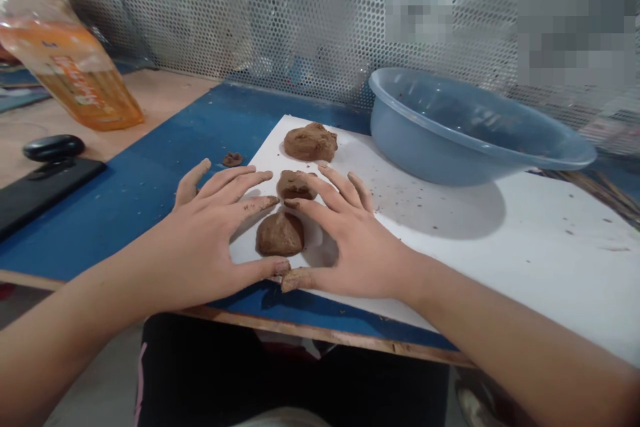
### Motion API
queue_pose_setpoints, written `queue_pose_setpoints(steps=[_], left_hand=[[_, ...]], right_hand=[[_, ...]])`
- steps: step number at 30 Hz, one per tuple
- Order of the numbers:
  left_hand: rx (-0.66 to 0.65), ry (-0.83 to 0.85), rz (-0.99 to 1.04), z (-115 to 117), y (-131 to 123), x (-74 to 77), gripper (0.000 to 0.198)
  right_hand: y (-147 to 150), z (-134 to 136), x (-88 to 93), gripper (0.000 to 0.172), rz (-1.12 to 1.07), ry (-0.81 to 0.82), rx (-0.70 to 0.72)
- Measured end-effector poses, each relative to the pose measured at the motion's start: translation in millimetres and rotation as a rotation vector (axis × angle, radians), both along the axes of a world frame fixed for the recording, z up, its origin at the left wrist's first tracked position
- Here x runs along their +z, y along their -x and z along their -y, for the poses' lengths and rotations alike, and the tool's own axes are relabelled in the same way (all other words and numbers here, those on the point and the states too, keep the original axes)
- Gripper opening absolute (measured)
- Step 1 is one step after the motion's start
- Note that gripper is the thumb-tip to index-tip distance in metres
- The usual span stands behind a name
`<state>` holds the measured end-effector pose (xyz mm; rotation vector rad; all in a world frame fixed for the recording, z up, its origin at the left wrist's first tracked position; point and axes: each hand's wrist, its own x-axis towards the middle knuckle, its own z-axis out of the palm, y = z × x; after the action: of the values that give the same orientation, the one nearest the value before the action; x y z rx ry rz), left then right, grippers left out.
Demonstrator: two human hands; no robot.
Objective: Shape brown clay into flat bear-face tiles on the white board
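A perforated metal screen runs across the back, closing off the far side of a blue tabletop. A white sheet, flecked with brown crumbs, covers much of the right half. A wide blue basin stands at its far side, beyond the right hand; it limits reach there, and a broad sweep could knock it. At far left is an orange bottle, well apart from the work.

The left hand and right hand form a ring, fingers spread, the thumb tips together or nearly so, the index tips close to each other. Neither hand grips anything.

Nearer than the bottle lies a flat black object, a small rounded black case at its far end.

Three brown clay lumps line up on the sheet: the far lump is largest; the peaked near lump sits inside the ring. Fingers closing unevenly could flatten its tip, I judge, or smear the middle lump, partly hidden behind the right fingers; contact is unclear. A clay scrap lies beyond the left fingers.
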<state>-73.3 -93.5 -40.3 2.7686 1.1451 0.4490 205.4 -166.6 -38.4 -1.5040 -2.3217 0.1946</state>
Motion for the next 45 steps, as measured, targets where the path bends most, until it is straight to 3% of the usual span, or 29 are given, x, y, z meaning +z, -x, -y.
queue_pose_setpoints(steps=[4, 9, 14, 18, 22, 27, 31, 35, 40, 45], left_hand=[[-0.024, 0.04, 0.003, -0.6, 0.7, 1.4, 0.074], [0.008, 0.065, 0.011, 0.0, 0.9, 3.0, 0.088], [0.0, 0.033, 0.005, 0.7, 2.5, 1.2, 0.072], [0.032, 0.034, 0.027, 2.4, 3.1, 2.1, 0.079], [0.026, 0.065, 0.056, 3.1, 3.3, 2.0, 0.07], [0.048, 0.065, 0.071, 2.5, 2.0, 2.9, 0.078], [0.032, 0.065, 0.065, 2.7, 1.9, 3.2, 0.072], [0.043, 0.061, 0.044, 2.7, 3.1, 0.3, 0.086], [0.007, 0.07, 0.009, 0.7, 2.4, 0.3, 0.086], [0.024, 0.052, 0.007, 1.4, 0.4, 0.8, 0.09]], right_hand=[[-2.0, -1.0, -1.6, 0.096, -0.025, 0.003, 0.042], [-3.4, -2.7, -3.3, 0.098, -0.043, -0.005, 0.016], [-1.6, -1.1, -3.6, 0.089, -0.055, -0.015, 0.013], [-1.2, -0.6, -4.2, 0.09, -0.047, -0.032, -0.017], [-1.3, -0.8, -4.0, 0.083, -0.051, -0.037, -0.014], [-0.8, 0.1, -3.4, 0.098, -0.028, -0.013, 0.008], [-0.8, -0.2, -2.9, 0.098, -0.043, 0.001, 0.041], [-1.2, -1.6, -1.7, 0.108, -0.026, 0.036, 0.038], [-1.7, -2.2, -1.6, 0.103, -0.014, 0.018, 0.074], [-1.1, -1.9, -3.2, 0.101, -0.016, 0.008, 0.016]])
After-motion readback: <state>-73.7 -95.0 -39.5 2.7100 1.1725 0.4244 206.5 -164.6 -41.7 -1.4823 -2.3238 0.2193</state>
